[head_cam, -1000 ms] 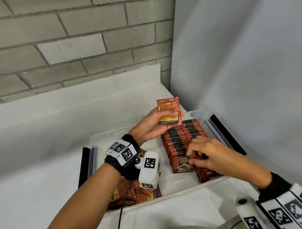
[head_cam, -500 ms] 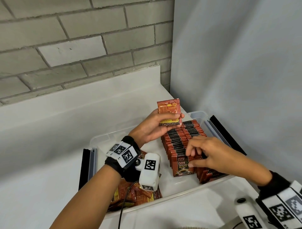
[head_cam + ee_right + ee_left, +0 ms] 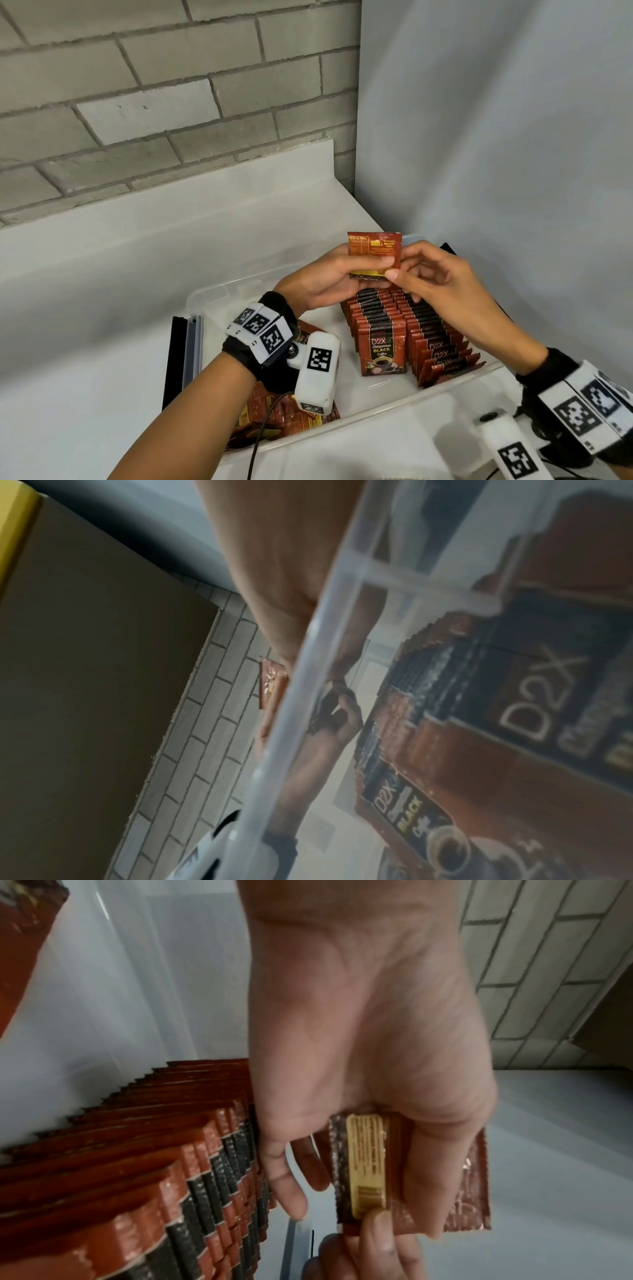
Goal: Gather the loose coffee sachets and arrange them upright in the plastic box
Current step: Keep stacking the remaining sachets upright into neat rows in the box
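Observation:
A clear plastic box (image 3: 412,399) sits on a white counter. Two rows of red-and-black coffee sachets (image 3: 383,346) stand upright inside it, and they fill the left of the left wrist view (image 3: 171,1150). My left hand (image 3: 368,274) holds a sachet (image 3: 373,246) upright above the rows' far end; its gold label shows in the left wrist view (image 3: 368,1164). My right hand (image 3: 399,270) pinches that sachet's lower right corner, its thumb (image 3: 377,1229) pressing on the edge. Loose sachets (image 3: 274,421) lie in the box's near left corner, partly hidden under my left wrist.
A black and grey strip (image 3: 180,359) leans against the box's left side, and another black strip (image 3: 448,248) shows behind my right hand. A brick wall is behind and a grey wall to the right. A cardboard surface (image 3: 85,669) fills the left of the right wrist view.
My right hand left the front of the right row and rose to the sachet in my left hand, which it now pinches. The left hand barely moved.

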`<state>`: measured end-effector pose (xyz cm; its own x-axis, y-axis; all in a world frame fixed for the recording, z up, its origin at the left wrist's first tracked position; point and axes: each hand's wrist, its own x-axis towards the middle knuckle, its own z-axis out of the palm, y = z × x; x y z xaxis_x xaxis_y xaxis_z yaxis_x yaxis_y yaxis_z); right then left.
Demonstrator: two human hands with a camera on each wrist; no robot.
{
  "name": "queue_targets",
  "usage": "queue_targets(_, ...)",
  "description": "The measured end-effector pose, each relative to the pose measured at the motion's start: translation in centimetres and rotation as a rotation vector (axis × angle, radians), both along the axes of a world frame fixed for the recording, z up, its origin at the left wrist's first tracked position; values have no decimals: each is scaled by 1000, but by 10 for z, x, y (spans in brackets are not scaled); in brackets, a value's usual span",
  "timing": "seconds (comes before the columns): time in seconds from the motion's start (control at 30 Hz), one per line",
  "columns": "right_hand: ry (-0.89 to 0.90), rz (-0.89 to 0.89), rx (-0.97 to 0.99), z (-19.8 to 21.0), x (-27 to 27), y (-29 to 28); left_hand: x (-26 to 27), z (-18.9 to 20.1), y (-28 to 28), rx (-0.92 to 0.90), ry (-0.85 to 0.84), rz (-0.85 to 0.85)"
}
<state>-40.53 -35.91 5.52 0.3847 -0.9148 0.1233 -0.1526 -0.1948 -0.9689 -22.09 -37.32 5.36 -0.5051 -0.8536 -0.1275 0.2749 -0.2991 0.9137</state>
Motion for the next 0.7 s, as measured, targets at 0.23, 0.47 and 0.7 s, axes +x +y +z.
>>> queue_targets(0.23, -142, -87, -82, 7, 0, 2, 12, 6, -1, 76, 103, -175)
queue_targets(0.47, -184, -51, -135, 8, -2, 5, 18, 19, 3, 47, -19, -150)
queue_targets(0.7, -214, -42, 59, 6, -5, 3, 27, 30, 1, -17, -45, -6)
